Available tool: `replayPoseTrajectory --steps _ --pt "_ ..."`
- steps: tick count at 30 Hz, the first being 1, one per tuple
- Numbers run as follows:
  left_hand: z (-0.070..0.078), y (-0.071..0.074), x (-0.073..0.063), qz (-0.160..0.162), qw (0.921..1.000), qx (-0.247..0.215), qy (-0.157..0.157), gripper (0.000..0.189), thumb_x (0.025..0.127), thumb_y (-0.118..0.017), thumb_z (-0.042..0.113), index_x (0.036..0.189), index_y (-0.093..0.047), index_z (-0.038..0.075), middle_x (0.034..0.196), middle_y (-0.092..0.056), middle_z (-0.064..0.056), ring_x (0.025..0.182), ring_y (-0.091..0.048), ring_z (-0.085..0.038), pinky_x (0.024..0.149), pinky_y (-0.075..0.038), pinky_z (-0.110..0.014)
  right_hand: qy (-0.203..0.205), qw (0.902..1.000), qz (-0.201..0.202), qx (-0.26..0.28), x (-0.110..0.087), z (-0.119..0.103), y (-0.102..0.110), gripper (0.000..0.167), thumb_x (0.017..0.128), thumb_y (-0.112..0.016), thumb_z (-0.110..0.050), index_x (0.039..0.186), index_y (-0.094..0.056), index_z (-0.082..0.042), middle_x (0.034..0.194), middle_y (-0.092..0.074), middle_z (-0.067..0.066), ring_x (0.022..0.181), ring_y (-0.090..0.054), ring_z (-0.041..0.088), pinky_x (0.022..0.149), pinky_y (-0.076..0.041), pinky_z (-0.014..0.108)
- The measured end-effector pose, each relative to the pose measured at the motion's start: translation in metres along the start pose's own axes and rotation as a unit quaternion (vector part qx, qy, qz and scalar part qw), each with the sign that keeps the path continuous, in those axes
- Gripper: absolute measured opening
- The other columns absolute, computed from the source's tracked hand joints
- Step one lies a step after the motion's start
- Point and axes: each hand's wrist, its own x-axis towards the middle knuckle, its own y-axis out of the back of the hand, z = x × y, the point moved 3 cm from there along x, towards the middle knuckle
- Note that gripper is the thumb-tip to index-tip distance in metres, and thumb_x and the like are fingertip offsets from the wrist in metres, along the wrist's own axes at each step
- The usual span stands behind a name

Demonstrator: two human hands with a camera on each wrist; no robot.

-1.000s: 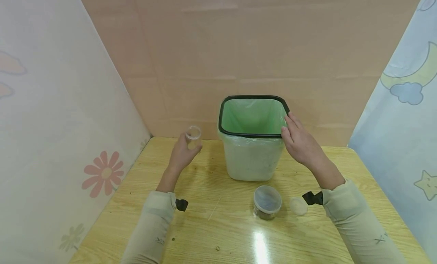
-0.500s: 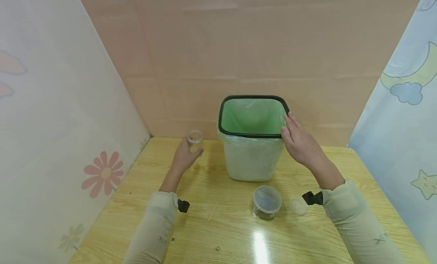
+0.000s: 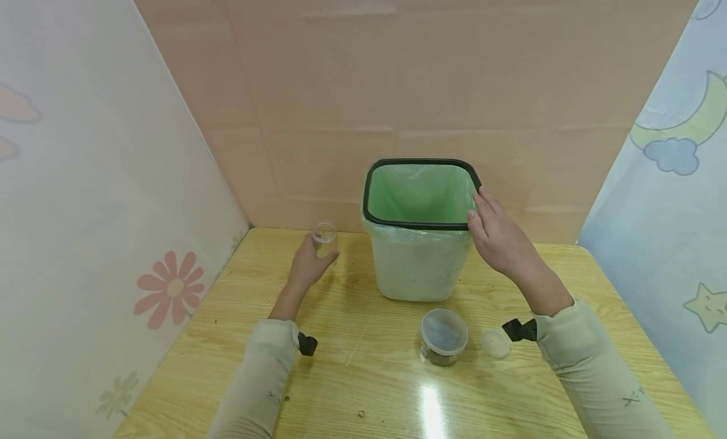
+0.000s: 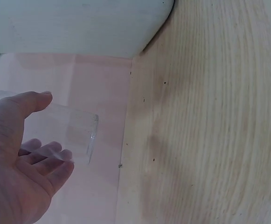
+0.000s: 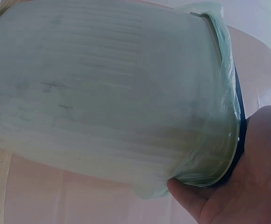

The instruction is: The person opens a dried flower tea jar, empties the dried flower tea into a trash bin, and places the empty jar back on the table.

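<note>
My left hand point(image 3: 308, 260) grips a clear, see-through plastic jar point(image 3: 325, 237) by its side, left of the bin. In the left wrist view the thumb lies on one side of the jar point(image 4: 74, 130) and the fingers on the other; whether its base touches the table cannot be told. A pale waste bin point(image 3: 419, 269) with a green liner bag point(image 3: 417, 193) and a black rim frame point(image 3: 420, 226) stands at the back. My right hand point(image 3: 502, 240) rests on the right side of that rim, fingers extended.
A short, round clear jar with a greyish lid point(image 3: 445, 332) sits in front of the bin. Beside it lies a thin translucent disc point(image 3: 496, 342). Small specks dot the wooden table point(image 3: 341, 388). Patterned walls point(image 3: 170, 287) close in both sides, brown paper point(image 3: 318, 98) behind.
The left hand has lowered the clear jar slightly and brought it a little nearer and to the right. The right hand and the bin stay where they were.
</note>
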Motion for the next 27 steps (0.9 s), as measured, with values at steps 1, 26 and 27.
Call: replayPoseTrajectory --steps 1,26,27 --pt "-0.001 -0.001 0.0 0.001 1.0 -0.001 0.0 0.069 0.096 -0.072 0.031 0.144 -0.036 -0.003 0.149 -0.044 -0.03 0.14 -0.042 -0.045 0.113 -0.038 -0.057 0.0 1.0 0.0 0.0 0.0 0.0 0.0 0.065 0.111 -0.02 -0.037 0.159 -0.015 0.006 0.167 -0.006 0.024 0.153 -0.01 0.043 0.12 -0.016 0.063" --pt "-0.019 -0.015 -0.003 -0.007 0.9989 -0.018 0.042 0.074 0.095 -0.073 0.031 0.146 -0.033 -0.007 0.151 -0.039 -0.033 0.142 -0.038 -0.047 0.115 -0.035 -0.058 -0.001 1.0 0.001 -0.005 -0.001 0.001 0.002 0.064 0.111 -0.02 -0.037 0.159 -0.015 0.005 0.168 -0.007 0.023 0.153 -0.01 0.043 0.12 -0.016 0.063" --pt "-0.019 -0.015 -0.003 -0.008 0.9988 -0.018 0.044 0.074 0.095 -0.073 0.031 0.145 -0.034 -0.007 0.151 -0.04 -0.033 0.142 -0.038 -0.047 0.115 -0.035 -0.058 -0.001 1.0 0.001 -0.005 -0.001 0.0 0.002 0.064 0.111 -0.02 -0.037 0.159 -0.015 0.005 0.168 -0.007 0.023 0.153 -0.01 0.043 0.12 -0.016 0.063"
